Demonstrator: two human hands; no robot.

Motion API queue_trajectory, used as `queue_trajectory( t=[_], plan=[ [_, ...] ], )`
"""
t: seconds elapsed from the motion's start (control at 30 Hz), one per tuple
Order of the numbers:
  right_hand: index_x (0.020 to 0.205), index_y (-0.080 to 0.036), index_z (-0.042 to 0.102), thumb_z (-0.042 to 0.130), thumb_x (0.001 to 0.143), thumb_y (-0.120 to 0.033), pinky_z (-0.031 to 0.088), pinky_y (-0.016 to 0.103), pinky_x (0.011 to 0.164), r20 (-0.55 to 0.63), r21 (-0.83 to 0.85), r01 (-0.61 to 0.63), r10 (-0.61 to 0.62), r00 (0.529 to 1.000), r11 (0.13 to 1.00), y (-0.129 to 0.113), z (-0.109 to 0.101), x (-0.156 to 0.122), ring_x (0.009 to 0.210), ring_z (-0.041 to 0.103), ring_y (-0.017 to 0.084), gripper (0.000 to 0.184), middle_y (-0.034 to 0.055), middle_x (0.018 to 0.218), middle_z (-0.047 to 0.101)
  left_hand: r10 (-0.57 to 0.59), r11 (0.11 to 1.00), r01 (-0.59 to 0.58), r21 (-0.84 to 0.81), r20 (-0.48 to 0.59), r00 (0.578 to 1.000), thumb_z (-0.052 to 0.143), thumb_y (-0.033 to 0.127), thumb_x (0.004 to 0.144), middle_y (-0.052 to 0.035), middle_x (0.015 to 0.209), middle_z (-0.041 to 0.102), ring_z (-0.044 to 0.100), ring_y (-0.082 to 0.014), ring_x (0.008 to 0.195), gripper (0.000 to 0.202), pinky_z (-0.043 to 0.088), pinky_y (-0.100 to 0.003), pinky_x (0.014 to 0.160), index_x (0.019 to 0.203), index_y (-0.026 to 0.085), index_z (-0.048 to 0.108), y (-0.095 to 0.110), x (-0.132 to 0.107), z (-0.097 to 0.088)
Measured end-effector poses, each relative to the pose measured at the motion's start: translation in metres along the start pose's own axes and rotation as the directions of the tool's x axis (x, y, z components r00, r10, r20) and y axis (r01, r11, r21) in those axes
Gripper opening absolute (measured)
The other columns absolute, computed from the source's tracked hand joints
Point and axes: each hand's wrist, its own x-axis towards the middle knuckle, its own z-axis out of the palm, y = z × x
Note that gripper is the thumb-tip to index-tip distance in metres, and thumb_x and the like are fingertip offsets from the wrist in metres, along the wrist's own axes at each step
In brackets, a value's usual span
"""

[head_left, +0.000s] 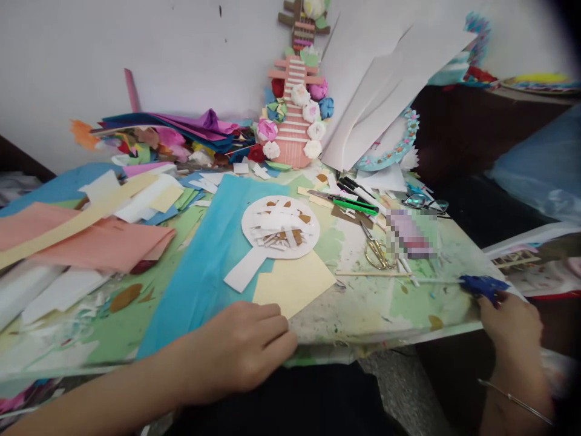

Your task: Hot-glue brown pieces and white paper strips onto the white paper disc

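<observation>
My left hand (242,351) rests on the table's near edge with its fingers curled under, knuckles up, touching the corner of a pale yellow paper sheet (293,283); what it holds, if anything, is hidden. Just beyond lies a white paper disc with a handle (276,233), covered with white paper strips, on a blue sheet (213,260). My right hand (511,327) is at the table's right corner, closed around a blue glue gun (483,286) whose nozzle points left along the tabletop.
Gold-handled scissors (376,249), a green pen (358,206) and thin sticks lie right of the disc. Pink and cream paper sheets (100,242) pile up at left. A paper guitar with flowers (295,121) and white sheets (381,91) lean against the wall.
</observation>
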Motion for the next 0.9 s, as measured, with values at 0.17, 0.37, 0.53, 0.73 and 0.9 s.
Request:
queue_trajectory(
  t=[0.17, 0.37, 0.53, 0.73, 0.9],
  plan=[
    [0.083, -0.011, 0.072, 0.065, 0.066, -0.024, 0.03, 0.041, 0.055, 0.053, -0.069, -0.111, 0.115, 0.992, 0.991, 0.0, 0.006, -0.002, 0.066, 0.051, 0.032, 0.023, 0.0169, 0.065, 0.055, -0.023, 0.999, 0.024, -0.036, 0.025, 0.999, 0.041, 0.005, 0.093, -0.0029, 0.067, 0.06, 0.054, -0.0165, 0.06, 0.02, 0.035, -0.03, 0.052, 0.085, 0.016, 0.056, -0.007, -0.024, 0.015],
    [0.101, -0.007, 0.073, 0.071, 0.067, -0.024, 0.035, 0.044, 0.062, 0.107, -0.05, -0.132, 0.137, 0.985, 0.99, -0.002, 0.003, 0.001, 0.082, 0.06, 0.04, 0.039, 0.0249, 0.083, 0.066, -0.071, 0.981, 0.063, -0.181, -0.039, 0.997, 0.038, 0.003, 0.092, -0.0065, 0.082, 0.07, 0.065, -0.0163, 0.074, 0.024, 0.046, -0.027, 0.062, 0.096, 0.016, 0.058, -0.014, -0.038, 0.027],
    [0.117, 0.005, 0.066, 0.077, 0.066, -0.024, 0.042, 0.047, 0.069, 0.192, -0.156, -0.197, 0.225, 0.955, 0.968, -0.011, -0.019, 0.002, 0.098, 0.062, 0.044, 0.059, 0.0375, 0.101, 0.065, -0.162, 0.971, 0.127, -0.202, -0.171, 0.972, 0.038, 0.001, 0.089, -0.0076, 0.095, 0.074, 0.07, -0.0157, 0.082, 0.031, 0.053, -0.024, 0.069, 0.108, 0.016, 0.058, -0.018, -0.047, 0.031],
    [0.11, -0.017, 0.07, 0.069, 0.072, -0.025, 0.054, 0.042, 0.071, -0.124, 0.372, 0.084, -0.04, 0.991, 0.924, -0.094, -0.069, -0.006, 0.083, 0.068, 0.029, 0.038, 0.018, 0.101, 0.07, -0.273, 0.941, 0.216, -0.262, -0.207, 0.939, 0.059, 0.011, 0.089, -0.0026, 0.075, 0.072, 0.067, -0.0118, 0.067, 0.009, 0.05, -0.019, 0.061, 0.083, 0.016, 0.064, -0.029, -0.035, 0.031],
    [0.102, -0.019, 0.067, 0.06, 0.087, -0.025, 0.055, 0.034, 0.077, -0.081, 0.77, 0.36, -0.478, 0.874, 0.527, -0.223, -0.1, -0.028, 0.083, 0.067, 0.018, 0.018, 0.0094, 0.097, 0.071, -0.474, 0.805, 0.363, -0.47, -0.142, 0.869, 0.07, 0.018, 0.081, -0.0022, 0.066, 0.071, 0.064, -0.0114, 0.06, 0.015, 0.045, -0.018, 0.052, 0.067, 0.015, 0.067, -0.055, 0.001, 0.032]
  ],
)
